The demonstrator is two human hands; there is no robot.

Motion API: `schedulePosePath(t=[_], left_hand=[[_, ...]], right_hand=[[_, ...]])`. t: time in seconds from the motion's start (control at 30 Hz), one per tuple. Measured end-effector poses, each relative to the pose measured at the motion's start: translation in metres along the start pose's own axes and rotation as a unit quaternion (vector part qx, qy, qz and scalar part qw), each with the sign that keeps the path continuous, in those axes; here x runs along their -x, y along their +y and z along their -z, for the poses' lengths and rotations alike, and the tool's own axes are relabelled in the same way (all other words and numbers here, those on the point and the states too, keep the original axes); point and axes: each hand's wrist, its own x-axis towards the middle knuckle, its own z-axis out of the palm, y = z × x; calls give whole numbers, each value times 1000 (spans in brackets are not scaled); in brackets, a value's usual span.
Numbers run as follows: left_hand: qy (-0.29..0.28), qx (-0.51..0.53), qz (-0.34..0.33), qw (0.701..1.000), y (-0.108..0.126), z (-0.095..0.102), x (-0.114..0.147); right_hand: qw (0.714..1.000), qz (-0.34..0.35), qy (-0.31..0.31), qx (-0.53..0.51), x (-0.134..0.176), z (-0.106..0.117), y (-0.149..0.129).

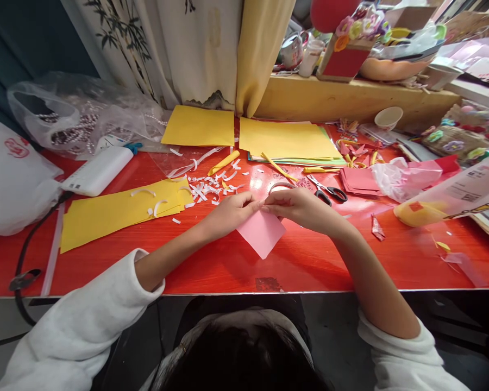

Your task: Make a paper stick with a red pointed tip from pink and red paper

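Note:
A square of pink paper point(262, 234) hangs cornerwise above the red table, one corner pointing toward me. My left hand point(233, 215) pinches its far part between thumb and fingers. From the other side my right hand point(295, 207) pinches the same paper, and the fingertips of both hands meet there. The fingers hide the paper's top corner. Just beyond my right hand lie scissors point(328, 191) with black handles, blades spread. White paper scraps point(206, 189) are scattered beyond my left hand.
Yellow paper strips point(106, 214) lie at the left, near a white power bank point(100, 169) with a cable. Yellow sheets point(285, 138) are stacked at the back. Red paper squares point(361, 182) and a plastic cup point(444, 203) with yellow contents are at the right.

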Motion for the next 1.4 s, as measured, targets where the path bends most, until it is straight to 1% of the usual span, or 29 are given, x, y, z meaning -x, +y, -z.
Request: schedulePosePath(t=[0.13, 0.3, 0.47, 0.63, 0.73, 0.83, 0.9, 1.1, 1.3, 1.4], left_hand=[[-6, 3, 0, 1000, -1, 1, 0], [-12, 4, -5, 1000, -2, 2, -2], [-33, 16, 15, 999, -1, 3, -2], [-29, 17, 18, 999, 0, 3, -2], [-40, 63, 46, 996, 2, 4, -1], [-78, 136, 79, 984, 2, 6, 1], [-91, 149, 81, 981, 2, 6, 1], [-62, 114, 84, 988, 3, 7, 1], [-88, 154, 95, 980, 5, 9, 1], [-91, 158, 99, 978, 3, 9, 0]], right_hand=[[1000, 1, 6, -1, -1, 0, -1], [1000, 18, 8, 3, -1, 0, -1], [1000, 20, 8, -2, -1, -1, 0], [1000, 21, -1, -11, -2, -1, -1], [1000, 24, 9, -5, -2, -1, -1], [1000, 19, 17, -4, -2, -2, -2], [1000, 12, 18, -5, -2, -3, -2], [1000, 5, 13, -11, -4, -4, 0], [999, 21, -11, -29, -4, -2, -1], [999, 22, -18, -32, -3, 0, -2]])
